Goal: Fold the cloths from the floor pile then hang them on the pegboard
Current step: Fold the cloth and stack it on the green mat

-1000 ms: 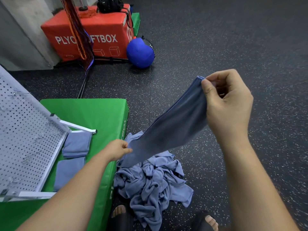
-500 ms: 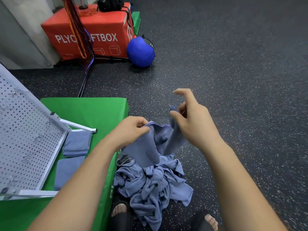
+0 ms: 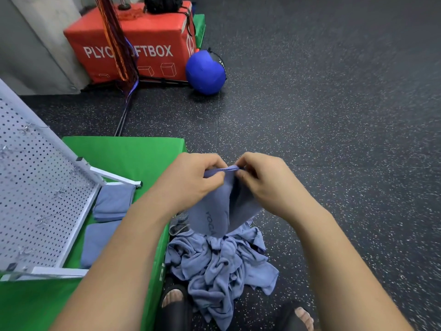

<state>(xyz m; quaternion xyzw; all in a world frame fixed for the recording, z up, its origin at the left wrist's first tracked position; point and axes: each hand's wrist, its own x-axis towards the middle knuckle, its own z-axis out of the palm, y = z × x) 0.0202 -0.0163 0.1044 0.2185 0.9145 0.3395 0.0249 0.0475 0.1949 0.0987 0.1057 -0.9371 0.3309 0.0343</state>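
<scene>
A blue cloth (image 3: 214, 211) hangs doubled over in the air, printed letters showing on its front. My left hand (image 3: 193, 180) and my right hand (image 3: 262, 180) pinch its top edge side by side, almost touching. Directly below lies the crumpled pile of blue cloths (image 3: 219, 266) on the dark floor. The white pegboard (image 3: 35, 192) leans at the left on a green mat (image 3: 133, 158), with small metal hooks on it. Two folded blue cloths (image 3: 114, 201) lie on the mat beside the pegboard's frame.
A red plyo box (image 3: 148, 37) stands at the back left with a blue ball (image 3: 205, 72) beside it. Coloured cords (image 3: 119, 44) hang in front of the box. My sandalled feet (image 3: 174, 304) stand at the pile's near edge. Dark speckled floor stretches to the right.
My right hand came down and left from its raised position to meet my left hand, which rose. The cloth went from stretched out to folded in half, both ends together.
</scene>
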